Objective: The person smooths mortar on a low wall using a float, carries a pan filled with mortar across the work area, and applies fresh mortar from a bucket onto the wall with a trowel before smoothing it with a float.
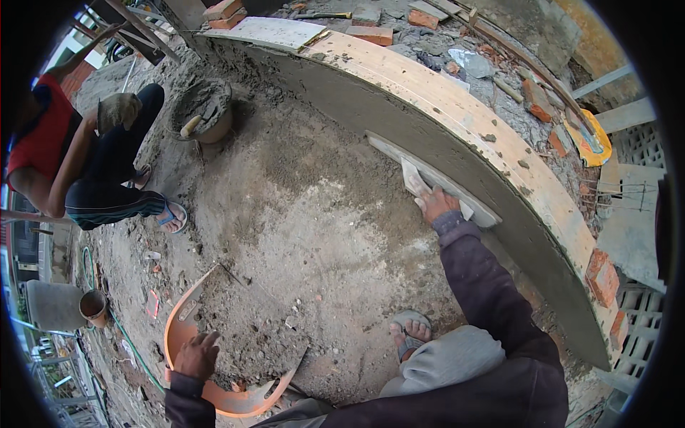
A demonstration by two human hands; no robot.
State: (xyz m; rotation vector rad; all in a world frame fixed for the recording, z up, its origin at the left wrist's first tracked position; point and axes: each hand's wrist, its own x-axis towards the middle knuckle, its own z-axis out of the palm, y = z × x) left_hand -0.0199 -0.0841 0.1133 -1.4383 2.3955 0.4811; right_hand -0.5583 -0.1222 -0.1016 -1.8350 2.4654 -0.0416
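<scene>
Gritty ground (285,250) spreads through the centre; between 9 and 10 o'clock a co-worker (48,132) crouches, and between 7 and 8 the left hand (198,354), fingers bent, overlaps a curved orange strip (181,330), whether gripping it I cannot tell. At 10 o'clock stands a mortar bucket (217,130), while near 3 the right hand (433,205) wraps the handle of a plastering float (444,185), angled along a mortar-coated curved wall (389,114).

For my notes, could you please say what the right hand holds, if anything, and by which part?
The right hand holds a float by its handle.
</scene>
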